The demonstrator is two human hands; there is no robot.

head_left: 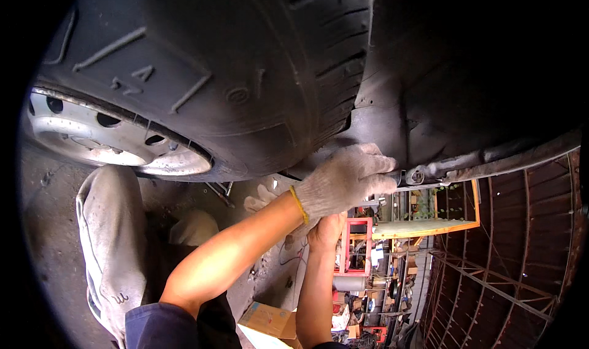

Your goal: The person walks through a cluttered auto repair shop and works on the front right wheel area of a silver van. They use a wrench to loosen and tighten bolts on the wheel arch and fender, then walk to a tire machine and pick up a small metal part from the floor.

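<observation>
My left hand point(350, 177), in a pale knit glove with a yellow cuff, reaches to the lower edge of the dark vehicle body point(380, 125), beside the tyre point(245, 73). Its fingers are bent around something at that edge, hidden by the glove. Just past the fingertips is a round bolt-like fitting point(416, 176). My right forearm rises from the bottom, and the right hand point(262, 198), also gloved, passes behind my left forearm. Its visible fingers are stretched out and apart, with nothing seen in them; the palm is mostly hidden.
The tyre with its silver steel rim point(92, 137) fills the upper left, close above my grey-clad knee point(113, 226). Metal rods point(219, 192) lie on the floor below it. A cardboard box point(270, 321), a red frame point(359, 244) and cluttered shelving stand beyond my arms.
</observation>
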